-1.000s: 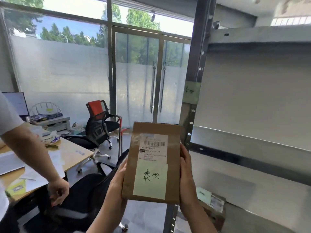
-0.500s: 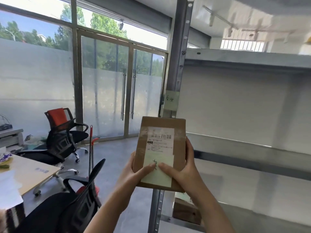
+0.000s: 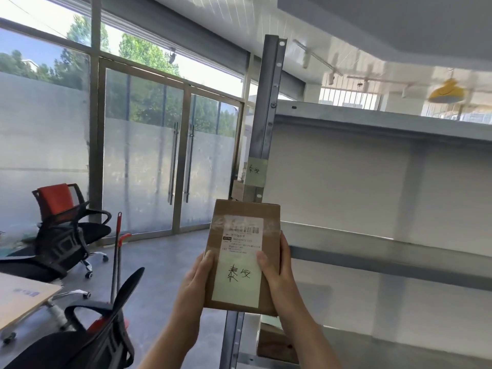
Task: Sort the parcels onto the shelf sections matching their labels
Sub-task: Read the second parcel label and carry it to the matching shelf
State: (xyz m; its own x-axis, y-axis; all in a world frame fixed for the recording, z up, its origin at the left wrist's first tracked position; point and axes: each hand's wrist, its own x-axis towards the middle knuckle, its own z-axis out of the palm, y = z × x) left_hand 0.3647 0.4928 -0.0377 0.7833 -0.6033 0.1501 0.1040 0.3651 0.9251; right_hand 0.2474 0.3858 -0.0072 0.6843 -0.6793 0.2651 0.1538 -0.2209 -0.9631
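I hold a flat brown cardboard parcel [image 3: 243,255] upright in front of me, with a white shipping label and a pale green note carrying handwritten characters. My left hand [image 3: 195,286] grips its left edge and my right hand [image 3: 277,278] its right edge, thumbs on the front. Just behind it stands the grey metal shelf upright [image 3: 262,145], which bears a pale green section label [image 3: 256,173] with similar handwriting. The shelf board [image 3: 386,249] to the right of the parcel is bare. Another brown parcel [image 3: 277,342] lies on the lower shelf, partly hidden by my right wrist.
A black office chair [image 3: 87,339] stands close at lower left, with a red-handled mop or cart handle [image 3: 118,251] behind it. A second chair with a red backrest [image 3: 61,222] and a wooden desk corner [image 3: 24,296] are on the left. Glass doors [image 3: 170,166] lie ahead.
My view has swung up and to the right, nearer the shelf. My thumbs have slid apart and uncovered the handwriting on the parcel. The other person at the desk is out of view.
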